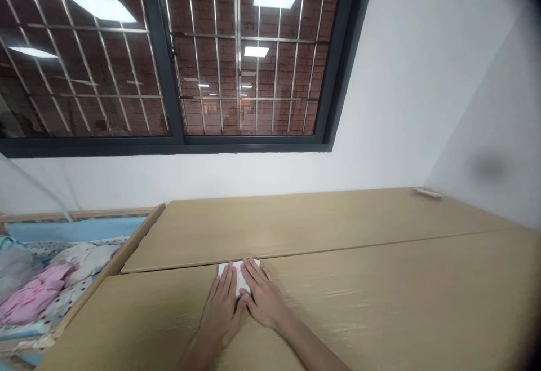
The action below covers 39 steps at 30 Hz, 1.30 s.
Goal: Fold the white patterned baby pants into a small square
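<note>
Wooden tabletop (380,309) under a barred window (169,55), and out to the left of the hands sits a cot (80,213) holding a pink cloth (34,295)! Left hand (222,303) and right hand (264,297) are together, pressed flat on a folded white sheet (239,275) between them, paper or cloth, can't tell, while far ahead and right lies a small wooden strip (428,193).

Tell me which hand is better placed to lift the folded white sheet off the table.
Probably the right: the right hand lies with its fingers across the folded white sheet, reaching toward its far edge. The left hand covers mainly the sheet's left side.
</note>
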Each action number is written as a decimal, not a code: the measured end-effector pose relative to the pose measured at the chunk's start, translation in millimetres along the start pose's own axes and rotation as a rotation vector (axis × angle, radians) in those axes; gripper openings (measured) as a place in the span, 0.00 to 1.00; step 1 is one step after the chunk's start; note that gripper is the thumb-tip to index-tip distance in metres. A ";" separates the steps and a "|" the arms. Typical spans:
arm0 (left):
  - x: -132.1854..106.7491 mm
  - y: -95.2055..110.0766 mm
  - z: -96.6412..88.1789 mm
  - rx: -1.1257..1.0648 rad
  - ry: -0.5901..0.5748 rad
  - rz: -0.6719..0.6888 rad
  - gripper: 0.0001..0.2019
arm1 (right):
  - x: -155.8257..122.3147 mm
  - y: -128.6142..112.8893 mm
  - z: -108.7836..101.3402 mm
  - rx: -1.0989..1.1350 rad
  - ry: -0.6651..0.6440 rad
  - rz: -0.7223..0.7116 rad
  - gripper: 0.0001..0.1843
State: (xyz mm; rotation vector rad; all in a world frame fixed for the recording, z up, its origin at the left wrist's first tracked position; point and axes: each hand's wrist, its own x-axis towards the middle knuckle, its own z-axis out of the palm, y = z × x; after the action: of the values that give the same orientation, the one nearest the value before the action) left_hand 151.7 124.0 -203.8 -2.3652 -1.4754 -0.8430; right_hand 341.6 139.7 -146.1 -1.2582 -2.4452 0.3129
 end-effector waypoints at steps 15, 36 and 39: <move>-0.7 -24.5 -3.6 -0.026 0.132 0.057 0.31 | -6.0 1.4 -7.5 0.059 -0.030 0.062 0.42; 0.2 23.0 -64.9 -0.691 -0.166 -0.563 0.26 | 53.9 7.6 -43.3 0.532 0.171 0.113 0.25; -5.5 29.3 -58.4 -0.450 -0.227 -0.544 0.20 | 58.2 17.6 -26.7 0.487 0.090 0.143 0.23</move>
State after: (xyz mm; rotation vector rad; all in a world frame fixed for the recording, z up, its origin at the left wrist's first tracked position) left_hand 155.2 78.5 -156.8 -2.4479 -2.2956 -1.1589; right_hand 334.8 198.2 -115.2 -1.1928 -2.0330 0.8144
